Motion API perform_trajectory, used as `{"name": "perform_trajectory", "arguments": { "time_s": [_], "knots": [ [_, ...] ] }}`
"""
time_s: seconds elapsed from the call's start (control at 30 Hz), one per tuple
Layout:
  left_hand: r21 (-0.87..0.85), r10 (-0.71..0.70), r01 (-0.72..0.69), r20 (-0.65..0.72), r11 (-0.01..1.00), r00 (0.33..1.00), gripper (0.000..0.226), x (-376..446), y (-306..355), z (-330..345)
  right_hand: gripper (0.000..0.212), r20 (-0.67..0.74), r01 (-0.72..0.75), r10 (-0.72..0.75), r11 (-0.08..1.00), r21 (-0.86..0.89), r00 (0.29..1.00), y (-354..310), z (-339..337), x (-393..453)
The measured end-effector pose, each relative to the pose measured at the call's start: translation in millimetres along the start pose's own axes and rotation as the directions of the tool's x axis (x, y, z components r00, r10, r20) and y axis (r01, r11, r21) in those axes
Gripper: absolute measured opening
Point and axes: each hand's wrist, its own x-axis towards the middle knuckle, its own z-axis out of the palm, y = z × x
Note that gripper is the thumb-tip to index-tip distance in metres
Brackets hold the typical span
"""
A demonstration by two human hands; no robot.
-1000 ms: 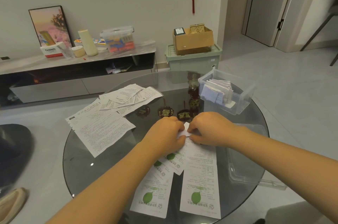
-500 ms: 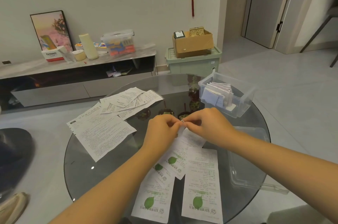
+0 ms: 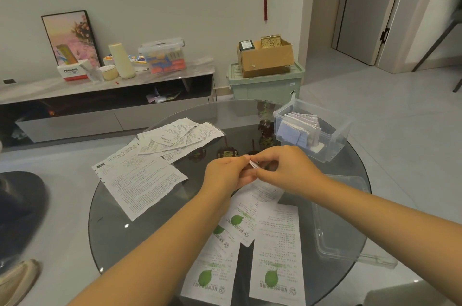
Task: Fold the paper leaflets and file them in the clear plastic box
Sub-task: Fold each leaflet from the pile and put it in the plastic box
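Leaflet [image 3: 254,164] pinched between left hand [image 3: 228,172] and right hand [image 3: 287,168] above desk [image 3: 112,230], clear box [image 3: 332,141] beyond.

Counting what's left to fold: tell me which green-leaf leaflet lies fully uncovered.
The rightmost leaflet, lying alone by the lid. The other two overlap each other.

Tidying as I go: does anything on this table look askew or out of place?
Mostly the unfolded leaflets at the far left: they lie fanned and overlapping at odd angles. The box lid hangs over the table's right edge.
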Motion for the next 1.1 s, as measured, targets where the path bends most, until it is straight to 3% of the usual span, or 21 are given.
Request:
{"name": "perform_trajectory", "arguments": {
  "time_s": [0.17, 0.23, 0.4, 0.6, 0.7, 0.8, 0.97, 1.1],
  "knots": [
    [-0.146, -0.047, 0.049, 0.015, 0.988, 0.999, 0.011, 2.2, 7.3, 11.2, 0.024, -0.064, 0.046, -0.073, 0.938, -0.344, 0.995, -0.5, -2.7, 3.8],
    [-0.166, -0.024, 0.036, 0.070, 0.986, 0.997, 0.014, 4.0, 11.6, 14.5, 0.023, -0.138, 0.029, -0.079, 0.943, -0.331, 0.987, -0.2, -8.2, 6.7],
    [0.206, 0.158, -0.185, 0.143, 0.961, 0.977, 0.018, 12.5, 19.7, 35.2, 0.023, -0.252, -0.119, 0.032, 0.935, -0.335, 0.967, 8.1, -40.4, 19.3],
    [0.409, 0.292, -0.346, 0.188, 0.844, 0.938, 0.022, 38.9, 25.8, 60.8, 0.022, -0.329, -0.256, 0.172, 0.939, -0.232, 0.928, 26.8, -60.9, 37.2],
    [0.542, 0.404, -0.467, 0.239, 0.699, 0.883, 0.025, 55.2, 36.2, 74.1, 0.021, -0.448, -0.336, 0.213, 0.917, -0.215, 0.868, 41.7, -81.2, 42.1],
    [0.708, 0.481, -0.580, 0.375, 0.404, 0.793, 0.029, 75.3, 46.7, 88.4, 0.018, -0.524, -0.428, 0.265, 0.877, -0.219, 0.810, 61.8, -94.1, 43.8],
    [0.706, 0.389, -0.708, 0.648, 0.017, 0.655, 0.052, 105.4, 55.9, 116.9, 0.017, -0.543, -0.479, 0.290, 0.843, -0.246, 0.788, 82.7, -95.6, 52.6],
    [0.657, 0.341, -0.740, 0.735, -0.145, 0.586, 0.065, 123.2, 50.2, 129.6, 0.020, -0.515, -0.467, 0.267, 0.828, -0.310, 0.815, 90.7, -97.1, 61.8]
  ]
}}
